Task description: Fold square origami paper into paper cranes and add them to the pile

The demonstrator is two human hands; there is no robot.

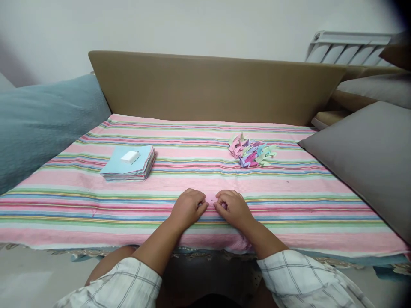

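Observation:
Close together above the striped cloth, my left hand point(189, 207) and my right hand point(234, 207) are both closed, thumbs pressed to fingers. Between the fingertips shows a small pale pink piece of paper point(211, 198), pinched from both sides. Its outline blends into the pink cloth, and the fingers cover most of it. Beyond my right hand lies a cluster of folded paper cranes point(252, 152) in pink, purple, green and blue. To the left sits a thick stack of coloured paper squares point(111, 167), light blue on top, with a small white block point(130, 157) resting on it.
The pink striped cloth point(192, 149) covers the surface in front of me. Behind it stands a brown backboard point(212, 87). A teal cushion point(48, 119) borders the left side, and grey cushions point(362, 154) the right. A white metal rack point(349, 47) is at the back right.

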